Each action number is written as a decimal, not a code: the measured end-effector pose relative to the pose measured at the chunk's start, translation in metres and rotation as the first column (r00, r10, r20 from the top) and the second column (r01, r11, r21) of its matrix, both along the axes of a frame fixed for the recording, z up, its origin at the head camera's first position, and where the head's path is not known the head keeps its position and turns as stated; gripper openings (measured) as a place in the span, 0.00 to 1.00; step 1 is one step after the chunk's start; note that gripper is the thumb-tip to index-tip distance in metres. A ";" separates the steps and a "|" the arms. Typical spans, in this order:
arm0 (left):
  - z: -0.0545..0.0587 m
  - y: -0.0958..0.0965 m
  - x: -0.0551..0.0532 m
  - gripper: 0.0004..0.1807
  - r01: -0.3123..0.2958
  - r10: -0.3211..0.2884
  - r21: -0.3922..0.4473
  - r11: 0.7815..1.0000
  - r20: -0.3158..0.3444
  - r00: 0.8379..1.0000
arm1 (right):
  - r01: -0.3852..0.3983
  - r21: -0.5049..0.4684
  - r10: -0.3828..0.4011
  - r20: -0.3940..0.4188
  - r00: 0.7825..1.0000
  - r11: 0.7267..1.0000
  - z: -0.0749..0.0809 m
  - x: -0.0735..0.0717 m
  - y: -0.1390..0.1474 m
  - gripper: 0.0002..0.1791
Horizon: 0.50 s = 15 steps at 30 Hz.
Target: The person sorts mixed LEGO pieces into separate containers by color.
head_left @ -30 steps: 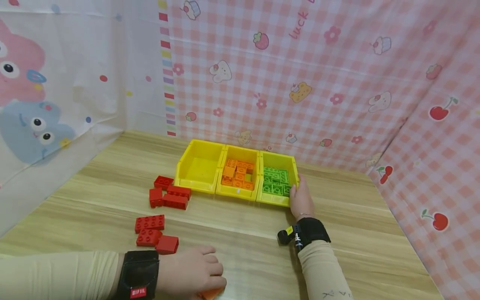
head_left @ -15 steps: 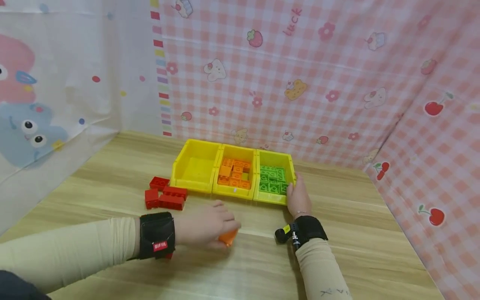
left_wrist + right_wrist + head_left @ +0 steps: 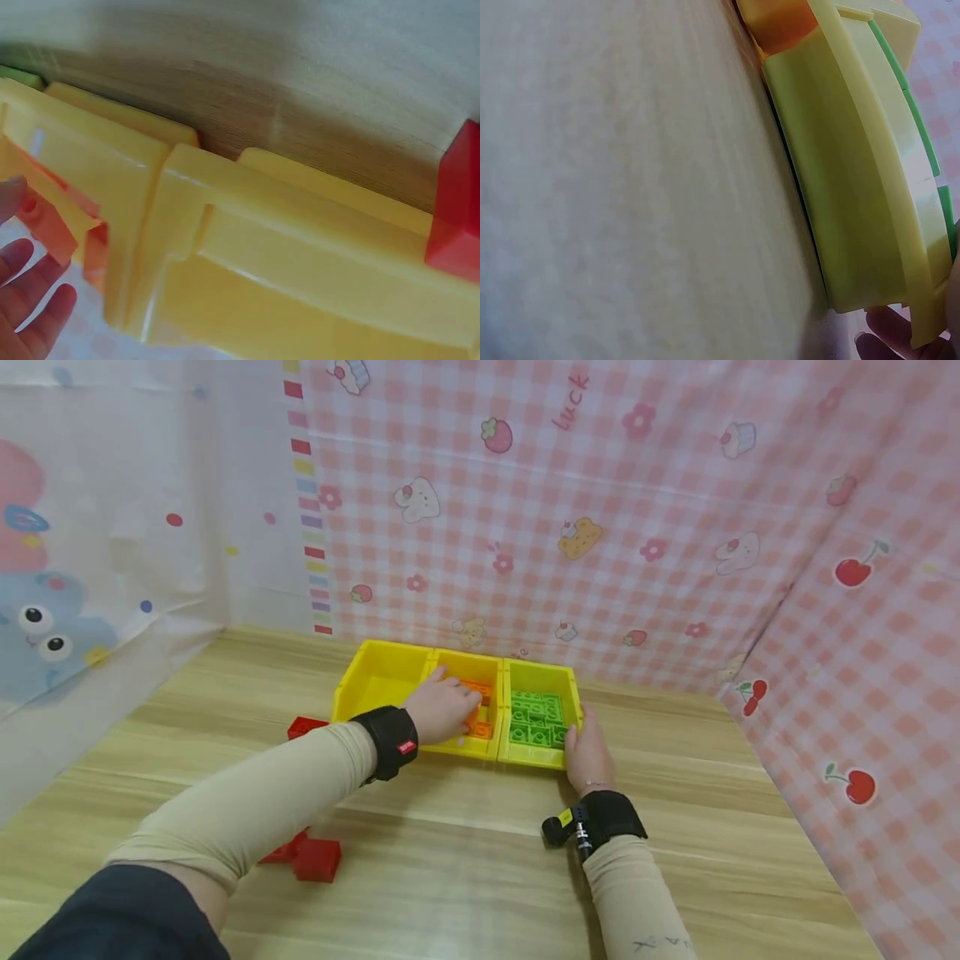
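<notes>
Three yellow bins stand side by side in a row. My left hand (image 3: 442, 708) reaches over the front of the middle bin (image 3: 82, 135), covering part of its orange bricks (image 3: 482, 729). In the left wrist view, its thumb and fingers pinch an orange toy brick (image 3: 49, 225) just inside that bin's rim. My right hand (image 3: 589, 752) holds the outer side wall of the right bin (image 3: 840, 180), fingers outside and thumb by the rim. Green bricks (image 3: 538, 718) lie studs-up in the right bin. The left bin (image 3: 386, 672) shows a bare floor, partly hidden by the left wrist.
A red brick (image 3: 306, 727) sits by the left bin's front corner; others there are hidden behind the left forearm. More red bricks (image 3: 317, 860) lie nearer on the wooden table (image 3: 450, 860). A pink checked cloth (image 3: 480, 527) hangs right behind the bins.
My left hand has carried the orange brick from the near table up and forward to the middle bin. The right hand keeps its hold on the right bin. The head view has shifted slightly.
</notes>
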<state>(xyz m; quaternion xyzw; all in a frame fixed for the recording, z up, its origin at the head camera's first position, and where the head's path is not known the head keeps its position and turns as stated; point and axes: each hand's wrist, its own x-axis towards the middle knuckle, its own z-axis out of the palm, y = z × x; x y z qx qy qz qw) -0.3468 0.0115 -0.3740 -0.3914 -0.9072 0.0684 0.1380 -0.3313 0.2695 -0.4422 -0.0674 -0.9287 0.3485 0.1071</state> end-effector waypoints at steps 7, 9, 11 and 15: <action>-0.006 -0.004 -0.010 0.16 -0.079 0.079 -0.019 0.997 0.026 0.997 | 0.001 -0.018 -0.001 0.001 1.000 1.000 0.003 -0.002 -0.003 0.28; -0.005 -0.004 -0.010 0.17 -0.088 0.088 -0.007 0.996 0.053 0.995 | 0.001 -0.018 -0.001 -0.001 1.000 1.000 0.004 -0.001 -0.002 0.28; -0.005 -0.005 -0.009 0.18 -0.091 0.090 0.004 0.996 0.070 0.993 | 0.003 -0.014 -0.003 0.000 1.000 1.000 0.004 -0.001 -0.002 0.28; -0.008 -0.007 -0.006 0.18 -0.071 0.068 0.035 0.997 0.082 0.994 | 0.001 -0.017 -0.001 0.009 1.000 1.000 0.001 0.000 0.000 0.28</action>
